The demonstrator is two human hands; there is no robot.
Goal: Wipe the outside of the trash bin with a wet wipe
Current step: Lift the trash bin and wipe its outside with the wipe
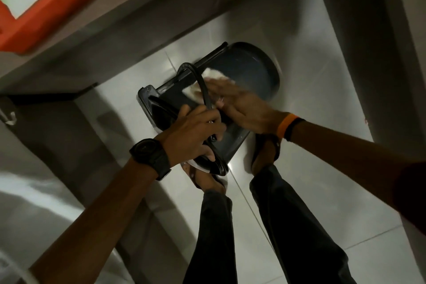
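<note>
The dark trash bin (230, 143) sits tipped on the pale tiled floor (311, 168), right in front of the person's sandalled feet, with its open lid (251, 69) swung out flat on the far side. Left hand (193, 134), black watch (151, 155) on the wrist, curls its fingers (207, 120) tight around the bin's rim and the thin black wire handle (202, 85), holding it firm. Right hand (239, 104), orange band (284, 125) at the wrist, lies flat with fingers stretched out, pressing a white wet wipe (213, 76) against the bin near the hinge; the hand is blurred. Up in the far left corner, an orange tray (46, 18) rests on a grey ledge.
</note>
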